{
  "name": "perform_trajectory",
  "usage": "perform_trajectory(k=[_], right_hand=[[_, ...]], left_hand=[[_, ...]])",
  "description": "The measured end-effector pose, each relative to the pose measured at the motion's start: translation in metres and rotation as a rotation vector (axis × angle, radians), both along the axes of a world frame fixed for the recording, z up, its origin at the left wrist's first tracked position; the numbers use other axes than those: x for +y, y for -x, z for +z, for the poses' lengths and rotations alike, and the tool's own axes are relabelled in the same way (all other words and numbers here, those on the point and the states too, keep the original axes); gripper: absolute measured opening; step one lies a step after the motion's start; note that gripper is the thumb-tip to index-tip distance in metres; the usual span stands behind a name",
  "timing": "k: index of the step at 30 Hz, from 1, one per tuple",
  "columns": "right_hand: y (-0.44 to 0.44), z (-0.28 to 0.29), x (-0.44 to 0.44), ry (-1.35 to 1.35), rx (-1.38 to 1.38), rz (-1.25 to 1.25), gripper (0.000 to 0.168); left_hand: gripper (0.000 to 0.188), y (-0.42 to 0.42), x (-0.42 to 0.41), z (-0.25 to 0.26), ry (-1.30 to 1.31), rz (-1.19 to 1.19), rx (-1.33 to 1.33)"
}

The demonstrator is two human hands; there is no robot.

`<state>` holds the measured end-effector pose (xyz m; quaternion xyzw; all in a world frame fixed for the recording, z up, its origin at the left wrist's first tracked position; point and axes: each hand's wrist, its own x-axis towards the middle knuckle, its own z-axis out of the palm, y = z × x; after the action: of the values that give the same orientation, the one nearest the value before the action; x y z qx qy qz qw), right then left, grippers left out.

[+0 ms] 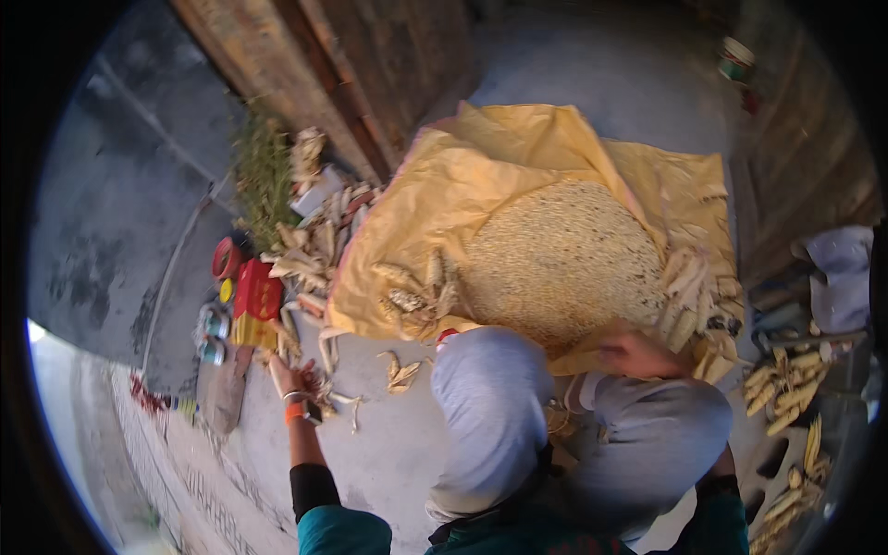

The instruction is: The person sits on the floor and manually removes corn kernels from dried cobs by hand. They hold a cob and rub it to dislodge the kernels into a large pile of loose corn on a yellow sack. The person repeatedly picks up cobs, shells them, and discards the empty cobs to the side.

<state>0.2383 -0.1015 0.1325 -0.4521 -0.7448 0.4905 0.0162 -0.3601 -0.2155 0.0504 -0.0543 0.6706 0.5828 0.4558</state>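
Observation:
My left hand (286,377), with an orange-banded watch at its wrist, reaches out at the left beside a yellow box (254,331) and dry corn husks; whether its fingers hold anything cannot be made out. Blurred, my right hand (638,352) is over the near edge of a large heap of loose corn kernels (562,257). The kernels lie on a yellow woven plastic sheet (423,201). Several partly husked corn cobs (409,298) rest on the sheet's left part. Dry husks (687,291) lie to the right of the heap.
A red box (257,290), a red pot (226,258), cans (212,336) and a green plant bundle (263,177) stand left. Corn cobs (791,388) lie at the right. A wooden door (298,76) is beyond the sheet. My bent knees are between my hands.

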Motion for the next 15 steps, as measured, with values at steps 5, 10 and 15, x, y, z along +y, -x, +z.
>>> perform_trajectory(k=[5, 10, 15], right_hand=[[0.0, -0.031, 0.009, -0.01, 0.04, 0.139, 0.024], [-0.011, -0.02, 0.0, -0.182, 0.142, -0.031, 0.026], [-0.028, -0.067, -0.008, -0.228, 0.235, -0.218, 0.024]], left_hand=[[0.07, 0.043, -0.017, -0.042, -0.061, -0.056, 0.18], [0.058, -0.059, -0.019, -0.098, 0.31, -0.485, 0.088], [0.05, -0.103, -0.023, -0.102, 0.475, -0.766, 0.256]])
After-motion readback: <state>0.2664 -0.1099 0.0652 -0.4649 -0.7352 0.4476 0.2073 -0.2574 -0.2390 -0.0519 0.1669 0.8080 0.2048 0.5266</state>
